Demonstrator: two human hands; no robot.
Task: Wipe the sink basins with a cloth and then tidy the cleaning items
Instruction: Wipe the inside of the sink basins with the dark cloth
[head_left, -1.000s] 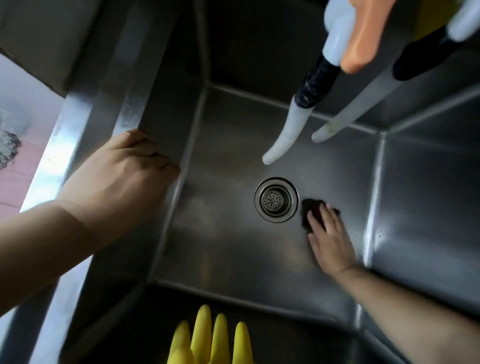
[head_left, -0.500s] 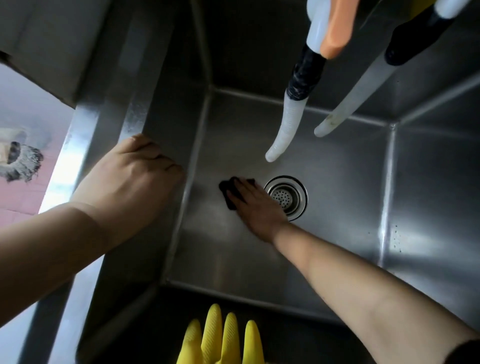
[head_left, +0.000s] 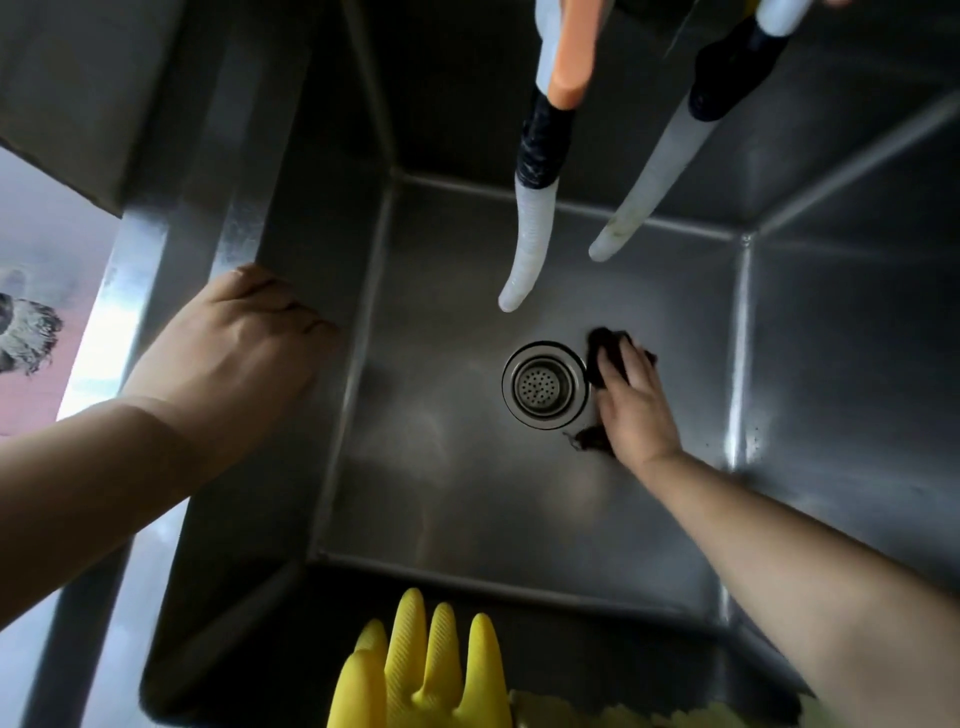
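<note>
A: From the head view, where is your cloth (head_left: 605, 345) now?

B: It lies on the floor of the basin (head_left: 457, 499), just right of the drain (head_left: 544, 385). My right hand (head_left: 631, 405) presses it flat, the fingers straight and close together on top of it. One dark end shows beyond my fingertips, another small end shows near my wrist.

A: And your left hand (head_left: 228, 345)?

B: It holds the left rim of the basin, the fingers curled over the edge. I think it only supports me.

A: How far is the work?

B: I judge I am in the middle of the wiping. The floor near the drain is under the cloth. I cannot tell if the walls are wiped, and small dark specks show on the right wall. Another basin is not in this view. The tidying is not begun: a yellow glove (head_left: 431, 670) lies on the near edge, and two hoses (head_left: 530, 239) hang over the basin.

A: Any risk?

B: Maybe the cloth end slips toward the drain.
</note>
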